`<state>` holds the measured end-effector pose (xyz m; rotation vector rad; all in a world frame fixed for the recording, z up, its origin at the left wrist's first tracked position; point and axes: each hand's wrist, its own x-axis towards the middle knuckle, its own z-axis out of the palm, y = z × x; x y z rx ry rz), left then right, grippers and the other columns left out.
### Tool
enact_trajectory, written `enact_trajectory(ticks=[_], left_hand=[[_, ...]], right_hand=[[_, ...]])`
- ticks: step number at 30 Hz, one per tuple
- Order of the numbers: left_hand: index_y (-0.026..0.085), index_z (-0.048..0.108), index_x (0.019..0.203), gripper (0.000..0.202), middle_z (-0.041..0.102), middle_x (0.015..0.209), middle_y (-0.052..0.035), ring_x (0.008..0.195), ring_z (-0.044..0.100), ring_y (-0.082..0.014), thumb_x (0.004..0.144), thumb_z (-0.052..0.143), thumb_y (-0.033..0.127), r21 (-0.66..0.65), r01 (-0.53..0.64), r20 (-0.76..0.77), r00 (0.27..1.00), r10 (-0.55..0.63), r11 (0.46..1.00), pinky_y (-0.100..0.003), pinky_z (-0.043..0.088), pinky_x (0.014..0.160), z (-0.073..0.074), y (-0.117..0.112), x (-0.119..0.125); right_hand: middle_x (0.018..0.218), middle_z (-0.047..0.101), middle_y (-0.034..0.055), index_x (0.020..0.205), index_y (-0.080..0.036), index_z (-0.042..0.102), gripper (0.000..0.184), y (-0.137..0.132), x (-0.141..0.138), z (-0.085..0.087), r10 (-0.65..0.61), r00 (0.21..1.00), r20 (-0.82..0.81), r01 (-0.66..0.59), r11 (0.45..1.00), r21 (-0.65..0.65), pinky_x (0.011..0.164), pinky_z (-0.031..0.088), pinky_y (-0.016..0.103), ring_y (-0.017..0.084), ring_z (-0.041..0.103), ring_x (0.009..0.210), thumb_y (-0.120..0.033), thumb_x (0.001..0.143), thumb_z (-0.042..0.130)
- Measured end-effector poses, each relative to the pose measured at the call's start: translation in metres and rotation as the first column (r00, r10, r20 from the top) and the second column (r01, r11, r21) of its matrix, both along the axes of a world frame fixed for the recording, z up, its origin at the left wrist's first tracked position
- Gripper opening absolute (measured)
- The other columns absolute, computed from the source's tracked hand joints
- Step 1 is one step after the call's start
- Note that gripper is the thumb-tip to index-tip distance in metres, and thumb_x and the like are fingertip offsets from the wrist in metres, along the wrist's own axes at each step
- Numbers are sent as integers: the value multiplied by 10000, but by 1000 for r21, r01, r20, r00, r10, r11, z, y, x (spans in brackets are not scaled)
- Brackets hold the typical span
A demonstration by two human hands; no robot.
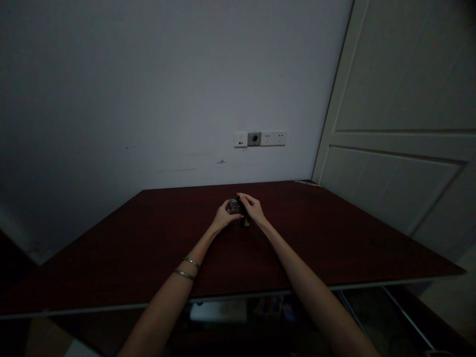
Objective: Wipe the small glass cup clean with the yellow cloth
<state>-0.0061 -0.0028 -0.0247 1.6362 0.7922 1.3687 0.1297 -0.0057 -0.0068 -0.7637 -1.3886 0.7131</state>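
Note:
My left hand (222, 218) is closed around a small clear, shiny object (234, 206) over the middle of the dark red table (167, 238). Its thumb reaches along the near side of the thing. Right beside it, my right hand (253, 208) is closed with fingertips pinching a dark piece at the object's right side. Below the hands a small yellow patch (246, 222) shows on or next to the dark piece. The dim light and the fingers hide what exactly the object is. Two bracelets (186, 273) circle my left forearm.
Behind the table rises a pale wall with sockets (273, 138) and a switch plate (240, 139). A white panelled door (394, 168) stands at the right. A flat strip (308, 183) lies at the table's far right corner. Beneath the front edge, a white object (218, 311) shows.

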Motion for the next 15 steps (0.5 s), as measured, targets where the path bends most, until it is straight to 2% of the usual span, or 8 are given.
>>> enact_trajectory(ticks=[4,6,10,15], left_hand=[[93,492,1090,720,589,1069,-128,972,563,-225,451,794,230,48,-25,-46,999,27,999,-370,421,890,-2,3,-3],[92,488,1118,738,583,1091,-132,986,559,-229,463,791,250,58,-13,-57,998,16,998,-371,419,898,-2,2,-3],[101,466,1182,778,552,1160,-134,1057,525,-240,493,783,278,106,-8,-110,994,20,994,-379,385,948,-4,0,-3],[130,466,1197,792,542,1177,-126,1089,504,-250,490,788,286,151,19,-176,984,8,988,-399,370,964,-6,-3,0]], right_hand=[[1054,650,66,863,-193,684,264,-6,-3,0,38,997,60,-44,994,96,922,422,335,197,587,999,-396,722,589],[1070,643,68,871,-194,683,258,-7,-3,0,49,997,62,-56,993,102,926,419,335,195,582,1009,-386,729,584],[1077,640,67,899,-191,675,285,-4,0,1,42,999,6,-43,999,31,934,410,337,195,573,1028,-399,736,567],[993,666,72,921,-167,651,354,3,2,0,-39,996,-75,33,997,-75,889,434,336,196,593,964,-445,726,551]])
